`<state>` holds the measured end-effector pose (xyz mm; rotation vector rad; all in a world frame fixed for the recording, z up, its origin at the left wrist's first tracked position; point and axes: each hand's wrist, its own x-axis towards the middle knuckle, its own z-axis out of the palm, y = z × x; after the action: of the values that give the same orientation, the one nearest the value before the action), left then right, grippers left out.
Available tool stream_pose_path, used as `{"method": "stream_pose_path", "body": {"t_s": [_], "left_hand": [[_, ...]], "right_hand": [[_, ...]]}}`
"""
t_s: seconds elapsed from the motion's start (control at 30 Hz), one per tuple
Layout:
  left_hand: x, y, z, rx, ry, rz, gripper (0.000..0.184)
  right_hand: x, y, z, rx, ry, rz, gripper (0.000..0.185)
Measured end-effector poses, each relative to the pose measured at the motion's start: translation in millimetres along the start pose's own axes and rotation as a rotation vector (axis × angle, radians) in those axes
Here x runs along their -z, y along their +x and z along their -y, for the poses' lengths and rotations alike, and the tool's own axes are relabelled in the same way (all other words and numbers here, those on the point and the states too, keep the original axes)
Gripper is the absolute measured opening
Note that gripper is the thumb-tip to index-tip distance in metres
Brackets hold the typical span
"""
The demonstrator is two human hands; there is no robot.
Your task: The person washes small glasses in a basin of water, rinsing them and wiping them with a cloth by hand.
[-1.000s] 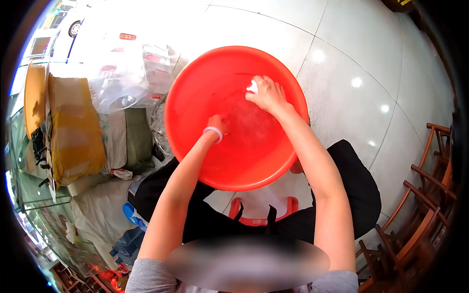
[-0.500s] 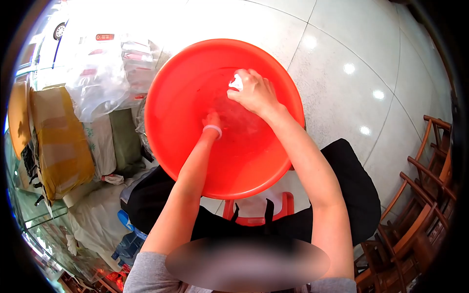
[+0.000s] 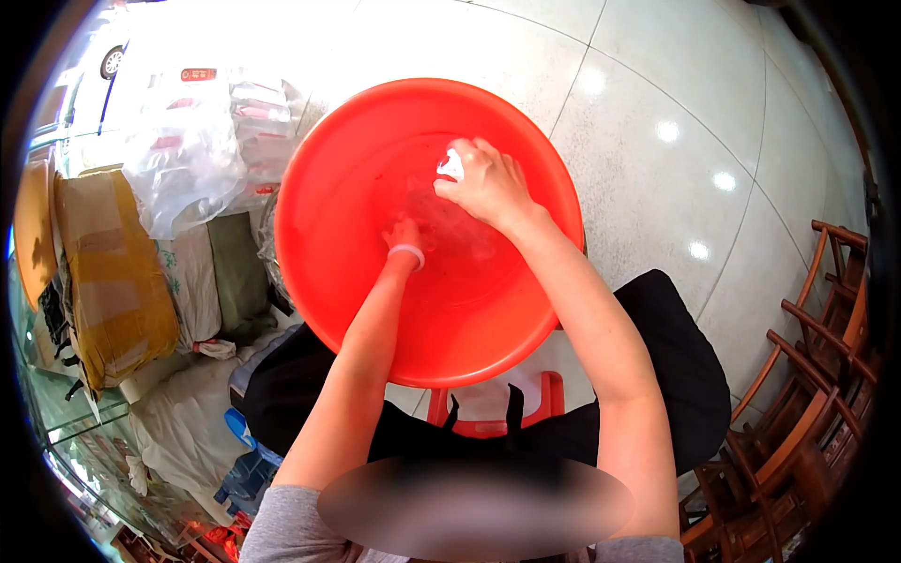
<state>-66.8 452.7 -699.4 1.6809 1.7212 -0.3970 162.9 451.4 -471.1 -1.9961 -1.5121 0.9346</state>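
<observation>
A large red basin [image 3: 328,319] holds water and stands in front of my knees. My right hand [image 3: 490,183] is inside its upper right part, fingers curled around a small white crumpled thing [image 3: 451,166]. Only part of that white thing shows, between thumb and fingers. Lower and to the left, my left hand [image 3: 404,235] is down in the water, with a pale band [image 3: 407,250] around the wrist. Its fingers look red and blurred through the water, so their grip is unclear. A cloudy, pale patch [image 3: 455,235] lies in the water between the two hands.
A red plastic stool [image 3: 554,399] is below the basin. On the left are clear plastic packs [image 3: 188,159], a taped cardboard box [image 3: 117,272] and a green bag [image 3: 240,272]. Wooden chairs [image 3: 826,375] stand at the right on pale floor tiles [image 3: 676,178].
The view has shifted slightly. Both hands keep nearly the same places in the basin, and the cloudy patch in the water has changed shape a little.
</observation>
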Motion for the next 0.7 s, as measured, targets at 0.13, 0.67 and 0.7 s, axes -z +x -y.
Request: {"method": "stream_pose_path", "body": {"t_s": [0.13, 0.67, 0.7], "left_hand": [[27, -28, -27, -0.028, 0.127, -0.010, 0.057], [28, -32, -40, 0.063, 0.437, 0.026, 0.057], [32, -37, -44, 0.053, 0.480, 0.090, 0.057]], "right_hand": [[1, 0, 1, -0.001, -0.003, 0.024, 0.038], [-7, -2, -5, 0.073, 0.005, -0.049, 0.048], [-8, -2, -7, 0.108, 0.034, -0.067, 0.048]]}}
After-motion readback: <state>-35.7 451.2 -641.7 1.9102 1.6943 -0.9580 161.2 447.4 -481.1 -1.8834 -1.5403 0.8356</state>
